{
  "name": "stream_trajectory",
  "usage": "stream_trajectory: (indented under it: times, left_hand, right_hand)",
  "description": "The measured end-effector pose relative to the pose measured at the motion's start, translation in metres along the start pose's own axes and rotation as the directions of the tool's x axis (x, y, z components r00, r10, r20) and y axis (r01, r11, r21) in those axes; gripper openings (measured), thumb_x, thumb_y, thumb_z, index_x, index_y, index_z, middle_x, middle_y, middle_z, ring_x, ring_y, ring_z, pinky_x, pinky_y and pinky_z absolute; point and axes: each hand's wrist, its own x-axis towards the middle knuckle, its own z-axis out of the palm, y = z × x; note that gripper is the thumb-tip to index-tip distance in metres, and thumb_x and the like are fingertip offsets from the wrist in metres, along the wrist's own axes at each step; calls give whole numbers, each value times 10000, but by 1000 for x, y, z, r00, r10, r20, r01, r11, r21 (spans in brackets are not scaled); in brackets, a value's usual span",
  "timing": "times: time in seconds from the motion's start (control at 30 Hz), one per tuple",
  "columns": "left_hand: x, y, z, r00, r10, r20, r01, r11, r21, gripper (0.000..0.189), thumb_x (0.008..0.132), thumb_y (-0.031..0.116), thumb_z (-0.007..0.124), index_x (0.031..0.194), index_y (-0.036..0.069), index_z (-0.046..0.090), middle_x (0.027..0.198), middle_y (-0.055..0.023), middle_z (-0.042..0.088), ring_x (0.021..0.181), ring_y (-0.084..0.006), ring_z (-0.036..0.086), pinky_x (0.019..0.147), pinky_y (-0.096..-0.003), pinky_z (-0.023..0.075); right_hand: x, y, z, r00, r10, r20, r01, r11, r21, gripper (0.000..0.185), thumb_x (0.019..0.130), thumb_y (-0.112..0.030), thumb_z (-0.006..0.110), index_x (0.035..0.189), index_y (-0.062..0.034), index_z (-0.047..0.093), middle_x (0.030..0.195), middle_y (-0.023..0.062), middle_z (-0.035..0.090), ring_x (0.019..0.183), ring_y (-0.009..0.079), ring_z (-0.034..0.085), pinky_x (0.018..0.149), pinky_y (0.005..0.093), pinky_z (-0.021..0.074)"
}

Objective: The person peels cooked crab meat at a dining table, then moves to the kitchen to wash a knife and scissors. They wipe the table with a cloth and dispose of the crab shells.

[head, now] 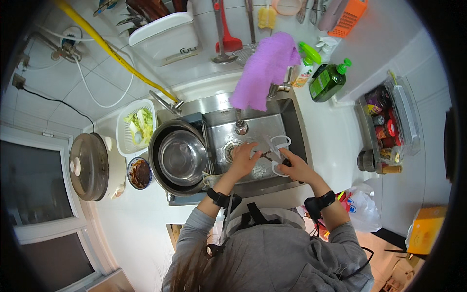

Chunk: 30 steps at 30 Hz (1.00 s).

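Note:
Over the stainless steel sink (219,155), my right hand (301,169) grips a black-handled knife (287,162). Its pale blade points away from me and to the left. A pair of scissors with white handle loops (281,140) is spread across the knife, close against my right fingers; whether the hand also grips the scissors is unclear. My left hand (243,160) hovers near the drain (232,149) with fingers apart. Its thumb is close to the scissors' dark metal part, and contact cannot be made out. The faucet outlet (241,127) is just beyond both hands.
A steel pot (155,168) with a metal bowl (182,157) inside stands at the sink's left. Beyond are a white basket (119,127) of leafy vegetable and a bowl of dark sauce (140,173). A purple towel (264,69) drapes the faucet; a green soap bottle (326,84) stands right.

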Motion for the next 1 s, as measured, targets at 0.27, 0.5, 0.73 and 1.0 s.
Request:
stream_trajectory:
  times: [0.27,0.5,0.73,1.0]
  left_hand:
    - [22,80,-31,942,43,332,58,956,-288,239,933,260,523,969,43,618,871,-92,685,903,-206,633,985,-394,344]
    - [33,82,-18,942,-88,325,303,639,-707,260,953,211,526,1007,-31,603,970,-97,678,911,-146,621,881,-261,446]
    - [41,79,-9,941,-18,339,238,747,-621,291,946,209,541,1122,-20,582,1071,-79,642,997,-132,581,898,-263,433]
    - [53,77,-6,979,-2,205,95,889,-449,283,900,256,601,1055,20,617,1021,-80,639,984,-158,567,894,-298,420]
  right_hand:
    - [-29,-19,-37,944,-318,-92,288,926,-245,260,792,-171,685,955,-4,570,668,57,530,593,133,480,565,291,402]
    - [-52,-39,-59,832,-221,-509,379,896,230,130,863,-64,625,856,-55,495,708,32,602,503,65,514,444,206,419]
    - [-65,-51,-98,618,-329,-714,528,847,67,118,902,-96,587,924,-19,500,749,56,602,551,88,562,501,225,470]
    - [-55,-108,-163,79,-322,-944,781,608,-142,142,912,-110,576,956,-2,495,801,76,606,598,122,603,564,240,509]
